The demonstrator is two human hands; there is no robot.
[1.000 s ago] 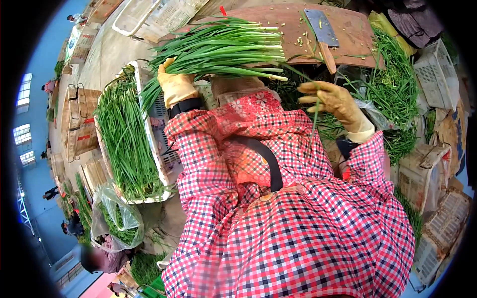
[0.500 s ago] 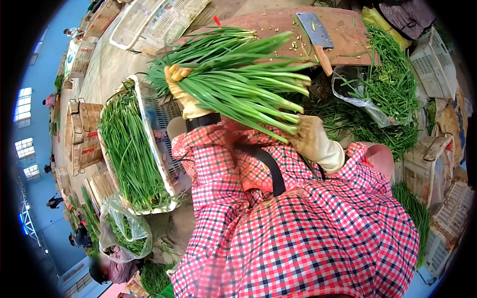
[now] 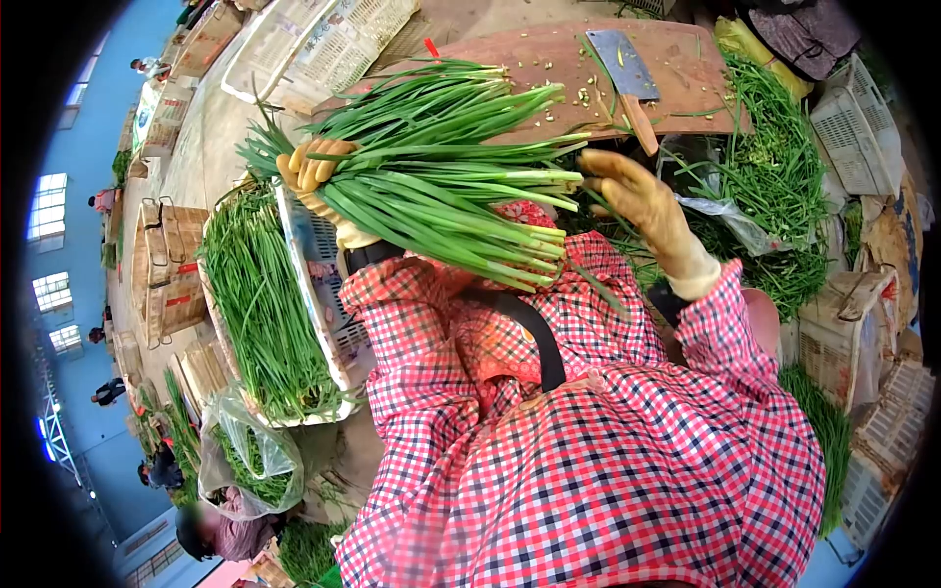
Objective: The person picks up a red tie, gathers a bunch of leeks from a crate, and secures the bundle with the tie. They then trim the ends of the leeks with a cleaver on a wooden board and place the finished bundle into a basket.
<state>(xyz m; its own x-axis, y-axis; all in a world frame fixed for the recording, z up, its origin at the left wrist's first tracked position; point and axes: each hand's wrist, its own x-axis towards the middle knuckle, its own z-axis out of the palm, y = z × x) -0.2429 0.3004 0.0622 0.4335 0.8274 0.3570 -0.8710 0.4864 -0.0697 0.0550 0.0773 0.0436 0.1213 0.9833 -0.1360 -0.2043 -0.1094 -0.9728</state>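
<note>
Garlic chives (image 3: pixel 441 211) are extending beside the counter (image 3: pixel 688 61) from the left hand's (image 3: pixel 319 171) closed grip, leaving pale stems (image 3: pixel 529 241) exposed toward the open right hand (image 3: pixel 649 208).

I see a produce packing hall.
Slatted crates (image 3: pixel 169 257), heaps of cut greens (image 3: pixel 779 186), a cleaver (image 3: pixel 625 67) on a wooden tabletop (image 3: pixel 691 54), blue walls (image 3: pixel 118 461) and distant workers (image 3: pixel 162 470) tell me so.
</note>
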